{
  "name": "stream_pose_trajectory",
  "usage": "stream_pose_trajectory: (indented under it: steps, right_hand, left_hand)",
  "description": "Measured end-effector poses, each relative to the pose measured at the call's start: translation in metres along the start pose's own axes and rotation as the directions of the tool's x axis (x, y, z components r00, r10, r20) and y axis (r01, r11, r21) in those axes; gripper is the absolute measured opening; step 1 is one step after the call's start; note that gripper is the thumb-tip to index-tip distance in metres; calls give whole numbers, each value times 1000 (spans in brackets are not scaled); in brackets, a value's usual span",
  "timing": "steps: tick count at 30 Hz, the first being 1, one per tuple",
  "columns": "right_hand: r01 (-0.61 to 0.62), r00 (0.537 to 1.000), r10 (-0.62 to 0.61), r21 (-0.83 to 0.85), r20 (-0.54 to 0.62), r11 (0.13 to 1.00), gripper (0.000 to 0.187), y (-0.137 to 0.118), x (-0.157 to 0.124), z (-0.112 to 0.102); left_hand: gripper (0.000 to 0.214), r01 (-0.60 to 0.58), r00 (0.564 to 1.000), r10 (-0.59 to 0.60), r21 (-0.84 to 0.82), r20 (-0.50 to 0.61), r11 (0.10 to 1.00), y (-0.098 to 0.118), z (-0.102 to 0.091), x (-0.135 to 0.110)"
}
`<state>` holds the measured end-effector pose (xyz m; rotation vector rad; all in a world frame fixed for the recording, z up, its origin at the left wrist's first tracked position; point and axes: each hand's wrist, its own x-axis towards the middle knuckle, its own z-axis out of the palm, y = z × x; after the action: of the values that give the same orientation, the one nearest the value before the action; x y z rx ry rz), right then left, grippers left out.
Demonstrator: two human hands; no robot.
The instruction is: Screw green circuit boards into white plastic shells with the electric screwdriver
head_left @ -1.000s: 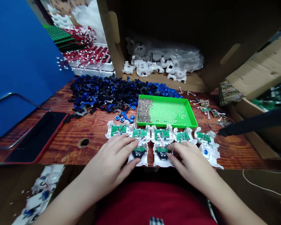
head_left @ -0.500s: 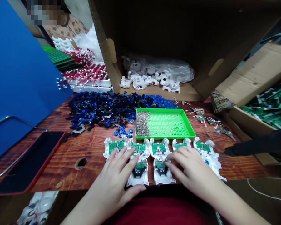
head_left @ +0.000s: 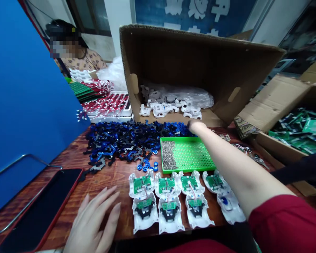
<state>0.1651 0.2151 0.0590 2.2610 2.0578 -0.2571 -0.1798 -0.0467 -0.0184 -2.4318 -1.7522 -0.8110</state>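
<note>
My left hand point(head_left: 96, 218), fingers spread, is over the wooden table just left of the white plastic shells and holds nothing. My right hand point(head_left: 196, 126) reaches forward past the green tray point(head_left: 192, 154) to the back edge of the blue parts; it is blurred and its fingers are hidden. Paired white shells point(head_left: 144, 221) stand in a row before me, with green circuit boards point(head_left: 142, 184) in their upper halves. Three lower halves also carry a small board and a black bracket point(head_left: 170, 213). The right-hand lower shell point(head_left: 231, 207) shows a blue piece. My right forearm hides what lies behind it.
Small metal screws point(head_left: 169, 154) fill the tray's left end. Blue and black parts point(head_left: 121, 140) are heaped behind. A cardboard box point(head_left: 221, 119) holds more white shells. A phone point(head_left: 42, 211) lies left; red wires point(head_left: 105, 105) and a seated person point(head_left: 84, 59) are beyond.
My right hand has left the shells and stretched forward over the tray. My left hand has moved off the shells to the left. The view has tilted up, showing more background.
</note>
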Motion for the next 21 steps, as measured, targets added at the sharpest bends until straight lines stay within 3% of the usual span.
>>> stream_pose_trajectory:
  steps: [6, 16, 21]
  right_hand:
    - [95, 995, -95, -32, -13, 995, 30, 11, 12, 25]
    - [18, 997, -16, -34, 71, 999, 29, 11, 24, 30]
    - [13, 999, -13, 4, 43, 1000, 32, 12, 17, 26]
  left_hand:
    - [29, 52, 999, -52, -8, 7, 999, -15, 4, -20]
    - [34, -117, 993, 118, -97, 8, 988, 24, 9, 7]
    - [35, -114, 993, 116, -67, 35, 991, 23, 10, 2]
